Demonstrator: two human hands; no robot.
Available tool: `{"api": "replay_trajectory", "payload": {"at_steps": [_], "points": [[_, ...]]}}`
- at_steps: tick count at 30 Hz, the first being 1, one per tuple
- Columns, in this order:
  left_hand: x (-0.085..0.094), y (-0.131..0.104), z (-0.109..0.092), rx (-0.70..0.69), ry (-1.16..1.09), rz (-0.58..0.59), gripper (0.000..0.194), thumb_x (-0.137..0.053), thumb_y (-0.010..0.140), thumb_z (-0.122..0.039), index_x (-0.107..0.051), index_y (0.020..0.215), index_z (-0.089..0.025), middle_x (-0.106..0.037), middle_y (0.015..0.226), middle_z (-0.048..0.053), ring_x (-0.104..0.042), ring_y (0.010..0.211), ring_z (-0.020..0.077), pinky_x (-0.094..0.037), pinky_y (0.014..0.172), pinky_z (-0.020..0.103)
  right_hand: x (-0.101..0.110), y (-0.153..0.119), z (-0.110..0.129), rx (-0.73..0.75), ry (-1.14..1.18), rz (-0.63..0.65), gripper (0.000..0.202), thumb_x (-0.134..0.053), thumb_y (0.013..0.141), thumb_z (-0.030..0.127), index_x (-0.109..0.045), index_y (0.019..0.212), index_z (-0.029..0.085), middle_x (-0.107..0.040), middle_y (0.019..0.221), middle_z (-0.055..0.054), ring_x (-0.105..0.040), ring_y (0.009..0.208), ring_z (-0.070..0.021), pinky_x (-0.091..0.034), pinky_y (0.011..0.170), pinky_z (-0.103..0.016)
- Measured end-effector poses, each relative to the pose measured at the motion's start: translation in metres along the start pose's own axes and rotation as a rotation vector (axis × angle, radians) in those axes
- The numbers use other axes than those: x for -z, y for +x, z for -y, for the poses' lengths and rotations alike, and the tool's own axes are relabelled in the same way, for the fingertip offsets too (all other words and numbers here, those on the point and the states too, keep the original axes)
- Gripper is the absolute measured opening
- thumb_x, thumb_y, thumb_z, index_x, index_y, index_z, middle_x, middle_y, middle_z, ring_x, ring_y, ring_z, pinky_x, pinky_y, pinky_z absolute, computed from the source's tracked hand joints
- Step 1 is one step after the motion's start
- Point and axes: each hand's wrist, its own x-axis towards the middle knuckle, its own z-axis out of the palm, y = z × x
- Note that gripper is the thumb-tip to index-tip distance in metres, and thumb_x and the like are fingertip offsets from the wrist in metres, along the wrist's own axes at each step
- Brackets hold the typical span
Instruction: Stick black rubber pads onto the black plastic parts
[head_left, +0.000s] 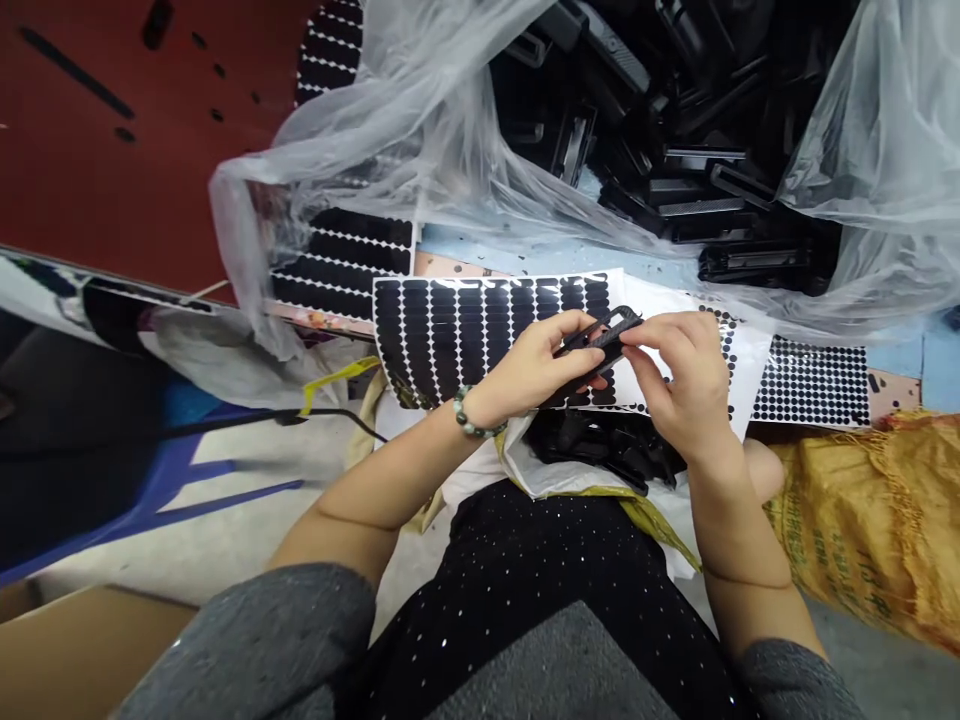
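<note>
Left hand [551,358] was curled around a slim black plastic frame [613,345]; right hand [682,380] had thumb and forefinger nearly together at its right end, grip unclear. Frame judged light, stiff, slightly slippery; long edges suited holding. Behind lay a glossy white sheet of black shapes [616,288], then a translucent plastic bag [450,120].
</note>
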Motion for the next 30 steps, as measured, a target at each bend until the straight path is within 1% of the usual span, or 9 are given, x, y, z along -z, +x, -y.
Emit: {"api": "replay_trajectory", "payload": {"at_steps": [4, 7, 10, 12, 15, 19, 23, 26, 30], "points": [[0.000, 0.002, 0.006, -0.055, 0.051, -0.043, 0.018, -0.073, 0.076, -0.026, -0.057, 0.081, -0.019, -0.059, 0.080, -0.002, -0.064, 0.060, 0.0089, -0.052, 0.053, 0.020, -0.005, -0.006, 0.003, -0.055, 0.153, -0.052, 0.023, -0.057, 0.089, 0.020, -0.051, 0.108, 0.029, -0.059, 0.085, 0.002, -0.059, 0.079, -0.0169, -0.053, 0.077, -0.039], [-0.002, 0.001, 0.009, -0.106, 0.094, -0.082, 0.017, -0.073, 0.075, -0.025, -0.059, 0.083, -0.019, -0.059, 0.086, -0.001, -0.064, 0.062, 0.0093, -0.052, 0.055, 0.020, -0.010, -0.009, 0.004, -0.141, 0.254, -0.119, 0.028, -0.061, 0.086, 0.021, -0.045, 0.107, 0.028, -0.056, 0.080, 0.004, -0.060, 0.073, -0.0134, -0.053, 0.074, -0.035], [-0.005, -0.002, 0.010, -0.142, 0.093, -0.107, 0.018, -0.073, 0.075, -0.026, -0.062, 0.086, -0.019, -0.057, 0.093, 0.000, -0.063, 0.066, 0.0098, -0.056, 0.058, 0.022, -0.013, -0.007, 0.004, -0.209, 0.255, -0.204, 0.030, -0.062, 0.084, 0.020, -0.042, 0.105, 0.028, -0.055, 0.078, 0.006, -0.060, 0.073, -0.0125, -0.052, 0.075, -0.034], [-0.007, -0.004, 0.011, -0.166, 0.090, -0.116, 0.017, -0.072, 0.074, -0.026, -0.063, 0.087, -0.019, -0.054, 0.093, 0.001, -0.062, 0.071, 0.0107, -0.057, 0.060, 0.022, -0.014, -0.006, 0.005, -0.234, 0.237, -0.235, 0.031, -0.063, 0.083, 0.020, -0.041, 0.104, 0.028, -0.055, 0.078, 0.006, -0.059, 0.072, -0.0125, -0.051, 0.075, -0.035], [-0.009, -0.005, 0.013, -0.210, 0.100, -0.133, 0.016, -0.072, 0.074, -0.025, -0.063, 0.086, -0.020, -0.053, 0.093, 0.001, -0.059, 0.078, 0.0128, -0.058, 0.062, 0.022, -0.015, -0.006, 0.007, -0.254, 0.209, -0.247, 0.031, -0.062, 0.083, 0.019, -0.040, 0.103, 0.028, -0.056, 0.079, 0.005, -0.058, 0.072, -0.0129, -0.051, 0.075, -0.035], [-0.012, -0.006, 0.016, -0.250, 0.113, -0.149, 0.015, -0.072, 0.075, -0.025, -0.064, 0.086, -0.020, -0.054, 0.094, 0.002, -0.057, 0.082, 0.0137, -0.059, 0.065, 0.024, -0.015, -0.007, 0.009, -0.267, 0.164, -0.263, 0.030, -0.061, 0.083, 0.018, -0.040, 0.102, 0.027, -0.056, 0.080, 0.004, -0.057, 0.073, -0.0129, -0.050, 0.075, -0.035], [-0.015, -0.007, 0.021, -0.290, 0.140, -0.182, 0.012, -0.070, 0.076, -0.024, -0.061, 0.083, -0.019, -0.054, 0.098, 0.003, -0.056, 0.085, 0.0142, -0.058, 0.061, 0.021, -0.016, -0.009, 0.010, -0.259, 0.162, -0.259, 0.029, -0.059, 0.084, 0.017, -0.040, 0.103, 0.027, -0.055, 0.080, 0.005, -0.056, 0.072, -0.0120, -0.049, 0.074, -0.033], [-0.016, -0.007, 0.025, -0.324, 0.184, -0.200, 0.014, -0.068, 0.077, -0.025, -0.060, 0.087, -0.020, -0.053, 0.100, 0.003, -0.057, 0.084, 0.0129, -0.057, 0.058, 0.019, -0.017, -0.010, 0.009, -0.266, 0.177, -0.240, 0.028, -0.057, 0.085, 0.018, -0.040, 0.106, 0.026, -0.053, 0.079, 0.005, -0.056, 0.072, -0.0116, -0.049, 0.073, -0.033], [-0.018, -0.007, 0.027, -0.376, 0.304, -0.257, 0.013, -0.068, 0.076, -0.023, -0.060, 0.087, -0.020, -0.056, 0.101, 0.004, -0.059, 0.093, 0.0154, -0.060, 0.066, 0.022, -0.016, -0.012, 0.004, -0.284, 0.150, -0.246, 0.032, -0.059, 0.086, 0.020, -0.042, 0.112, 0.026, -0.053, 0.083, 0.004, -0.055, 0.075, -0.0121, -0.050, 0.075, -0.033]]}}
